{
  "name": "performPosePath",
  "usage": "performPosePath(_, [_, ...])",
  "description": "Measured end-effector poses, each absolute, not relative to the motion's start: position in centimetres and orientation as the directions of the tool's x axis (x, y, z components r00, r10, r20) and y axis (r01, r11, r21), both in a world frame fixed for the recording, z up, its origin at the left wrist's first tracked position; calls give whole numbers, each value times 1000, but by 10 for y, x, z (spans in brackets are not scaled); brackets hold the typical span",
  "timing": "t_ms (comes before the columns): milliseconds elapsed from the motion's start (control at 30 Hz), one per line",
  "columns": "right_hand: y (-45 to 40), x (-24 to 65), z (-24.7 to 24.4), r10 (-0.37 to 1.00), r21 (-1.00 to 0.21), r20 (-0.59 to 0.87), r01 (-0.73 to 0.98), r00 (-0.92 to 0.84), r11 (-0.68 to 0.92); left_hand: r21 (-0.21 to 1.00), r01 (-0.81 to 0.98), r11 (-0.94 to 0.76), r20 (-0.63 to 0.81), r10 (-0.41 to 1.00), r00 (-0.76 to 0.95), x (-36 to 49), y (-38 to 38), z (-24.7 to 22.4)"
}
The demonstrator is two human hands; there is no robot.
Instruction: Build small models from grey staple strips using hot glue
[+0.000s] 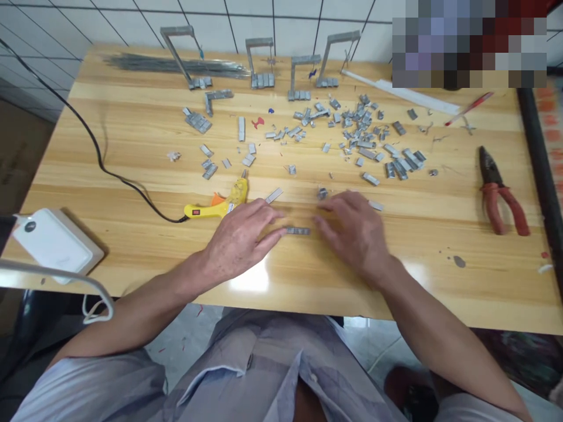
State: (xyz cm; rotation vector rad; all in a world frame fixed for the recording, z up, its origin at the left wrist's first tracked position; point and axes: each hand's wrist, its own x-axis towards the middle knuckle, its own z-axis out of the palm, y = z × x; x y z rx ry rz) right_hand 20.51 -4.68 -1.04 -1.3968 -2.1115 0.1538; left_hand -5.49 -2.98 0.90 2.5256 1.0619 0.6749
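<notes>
A short grey segmented metal strip (298, 231) lies on the table between my two hands. The thumb tip of my left hand (241, 234) is at the strip's left end, with the index finger apart above it; I cannot tell if it presses on the strip. Just right of the strip, my right hand (354, 234) is slightly blurred, thumb and fingers apart with nothing visible in them. Its fingertips are close to a small grey metal piece (322, 192). Another grey strip (274, 195) lies by my left knuckles, and one more grey strip (376, 206) shows beside my right hand.
A yellow glue gun (220, 205) lies behind my left hand, its black cord running left. Red-handled pliers (497, 193) are at the right. Loose grey metal pieces (358, 126) are scattered ahead. Bent metal frames (261, 64) stand at the back. A white box (57, 243) sits left.
</notes>
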Motion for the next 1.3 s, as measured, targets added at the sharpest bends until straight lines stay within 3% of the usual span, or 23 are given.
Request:
performPosePath(133, [-35,243,3,937,-299,346,942,-41,152,535,544,-646,328,753,571,-59,-27,19])
performPosePath(233, [-28,256,3,949,-226,316,972,17,58,552,540,-635,324,760,563,-63,-26,23])
performPosePath(567, [-21,247,-15,942,-129,336,990,-7,54,498,619,-608,250,784,569,-68,-25,18])
performPosePath(900, [-14,245,-13,961,-206,260,978,93,-39,421,676,-605,168,784,597,-69,-24,15])
performPosePath(1000, [-23,237,1,958,-287,278,958,68,15,396,683,-614,142,775,615,-69,-24,13])
performPosePath(1100, [-39,218,19,949,-401,305,893,-80,204,392,675,-625,119,762,636,-69,-24,11])
performPosePath(1300, [-61,173,14,869,-358,337,804,-363,474,417,672,-612,56,755,653,-66,-24,11])
